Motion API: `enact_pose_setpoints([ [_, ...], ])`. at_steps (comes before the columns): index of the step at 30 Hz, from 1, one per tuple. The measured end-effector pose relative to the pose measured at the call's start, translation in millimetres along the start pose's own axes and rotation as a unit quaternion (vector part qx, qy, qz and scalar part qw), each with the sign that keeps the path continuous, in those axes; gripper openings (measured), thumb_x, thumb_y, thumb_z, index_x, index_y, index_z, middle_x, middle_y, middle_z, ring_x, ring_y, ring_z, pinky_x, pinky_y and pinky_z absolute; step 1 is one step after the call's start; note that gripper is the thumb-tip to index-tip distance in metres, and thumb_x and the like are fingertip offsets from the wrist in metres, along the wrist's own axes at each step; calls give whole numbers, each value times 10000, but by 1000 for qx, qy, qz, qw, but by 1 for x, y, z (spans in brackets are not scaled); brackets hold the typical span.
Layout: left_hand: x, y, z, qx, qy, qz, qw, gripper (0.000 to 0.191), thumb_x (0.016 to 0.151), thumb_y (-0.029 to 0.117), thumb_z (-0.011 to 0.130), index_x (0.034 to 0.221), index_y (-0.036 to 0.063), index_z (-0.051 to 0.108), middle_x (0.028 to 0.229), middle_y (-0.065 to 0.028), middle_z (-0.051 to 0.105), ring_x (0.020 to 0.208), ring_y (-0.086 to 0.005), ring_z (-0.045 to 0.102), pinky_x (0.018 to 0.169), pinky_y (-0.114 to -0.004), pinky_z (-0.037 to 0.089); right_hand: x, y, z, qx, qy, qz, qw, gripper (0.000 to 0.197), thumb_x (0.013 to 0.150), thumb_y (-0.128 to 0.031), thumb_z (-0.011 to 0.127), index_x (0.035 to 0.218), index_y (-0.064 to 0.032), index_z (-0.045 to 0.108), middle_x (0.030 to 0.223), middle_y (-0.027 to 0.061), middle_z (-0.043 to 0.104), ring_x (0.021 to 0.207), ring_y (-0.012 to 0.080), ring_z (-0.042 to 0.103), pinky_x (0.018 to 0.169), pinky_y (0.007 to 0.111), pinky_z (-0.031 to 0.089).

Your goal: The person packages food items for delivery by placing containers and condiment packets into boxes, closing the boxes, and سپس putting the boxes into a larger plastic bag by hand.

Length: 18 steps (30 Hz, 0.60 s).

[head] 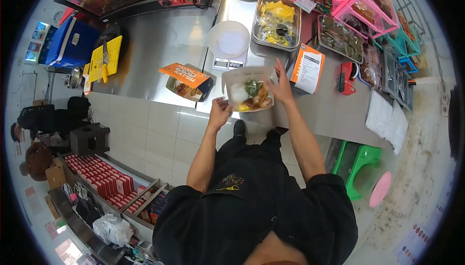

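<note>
An unlidded paper food box (236, 80) with white rice, something green and browned meat pieces is held between my two hands. My left hand (220, 112) touches its lower left corner, fingers curled at the edge. At the box's right side, my right hand (281, 85) has its fingers on the wall. Just behind the box stands a kitchen scale (228, 60) with a round white plate on top. Left of it sits an orange and black meal box (187, 78), its flap partly raised over food. To the right is another orange box (317, 78) with a printed slip on it.
A clear tray of yellow food (276, 14) stands behind the scale. Further right are a red tape dispenser (347, 78), pink baskets (348, 1) and a white plastic bag (387, 119). A knife lies on the yellow cutting board (112, 54), near a blue cooler box (71, 41).
</note>
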<state>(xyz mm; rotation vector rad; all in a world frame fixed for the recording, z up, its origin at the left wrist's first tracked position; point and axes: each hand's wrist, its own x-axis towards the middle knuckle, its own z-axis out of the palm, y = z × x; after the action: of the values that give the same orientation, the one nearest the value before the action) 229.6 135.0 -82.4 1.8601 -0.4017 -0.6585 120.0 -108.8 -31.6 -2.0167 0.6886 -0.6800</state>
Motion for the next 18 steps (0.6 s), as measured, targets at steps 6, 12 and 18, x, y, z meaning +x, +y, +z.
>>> enact_pose_setpoints([
  [6,8,112,-15,161,-75,36,983,356,913,177,593,1196,-34,545,1014,-199,674,930,-278,670,814,-330,514,-20,-8,-23,-28,-134,31,990,277,904,-132,551,1156,-50,629,1124,166,652,1081,299,620,955,345,457],
  [12,-40,66,26,126,79,113,982,322,897,65,561,1209,-12,582,868,-183,697,806,-257,702,737,-310,521,-71,-7,-10,47,18,-1,999,374,846,26,461,1182,-45,608,1130,186,648,1075,322,624,931,346,477],
  [18,-24,73,3,138,107,118,978,269,878,55,574,1128,-17,642,888,-204,695,764,-226,699,657,-324,514,-67,-4,-36,-50,-35,26,998,382,847,41,464,1181,-63,617,1072,180,669,1042,300,640,896,349,486],
])
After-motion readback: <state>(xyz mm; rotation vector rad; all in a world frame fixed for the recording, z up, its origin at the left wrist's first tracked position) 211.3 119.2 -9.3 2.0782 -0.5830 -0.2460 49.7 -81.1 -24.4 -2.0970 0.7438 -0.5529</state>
